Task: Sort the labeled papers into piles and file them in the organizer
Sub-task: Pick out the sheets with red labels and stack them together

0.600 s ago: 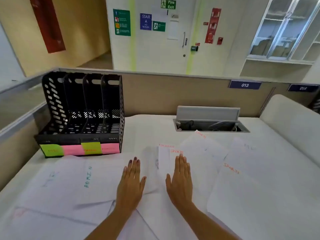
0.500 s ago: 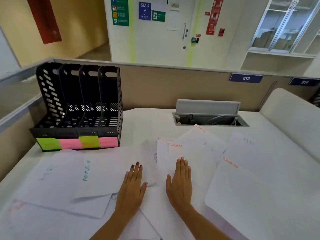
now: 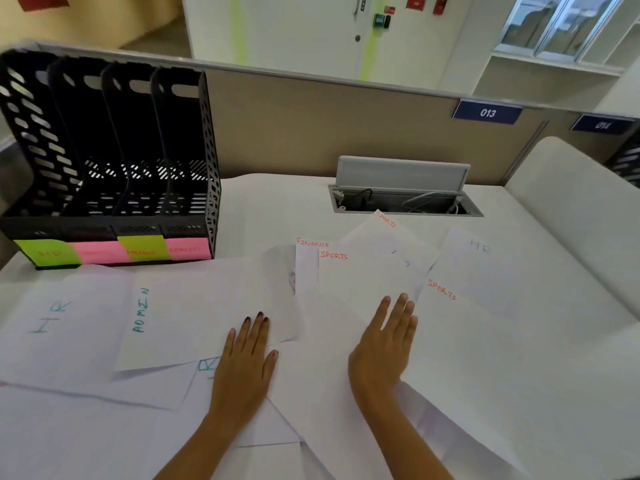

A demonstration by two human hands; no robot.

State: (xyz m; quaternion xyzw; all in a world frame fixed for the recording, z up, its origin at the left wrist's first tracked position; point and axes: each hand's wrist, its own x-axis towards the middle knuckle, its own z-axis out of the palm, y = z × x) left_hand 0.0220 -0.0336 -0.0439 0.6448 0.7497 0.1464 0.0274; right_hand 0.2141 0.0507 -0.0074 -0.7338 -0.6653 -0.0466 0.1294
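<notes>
Head view | I see left hand [image 3: 242, 372] and right hand [image 3: 382, 348] flat, fingers straight, holding nothing, on papers [image 3: 194, 306] spread over the bench [image 3: 277, 202] | organizer [image 3: 110, 161] stands back-left, nearer left hand.

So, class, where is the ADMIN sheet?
Head view, left of centre: the ADMIN sheet overlaps the HR sheet, before the organizer, with the left hand resting on its near edge.

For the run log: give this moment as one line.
left hand: flat on papers | right hand: flat on papers | organizer: looks empty | piles: none yet
</notes>
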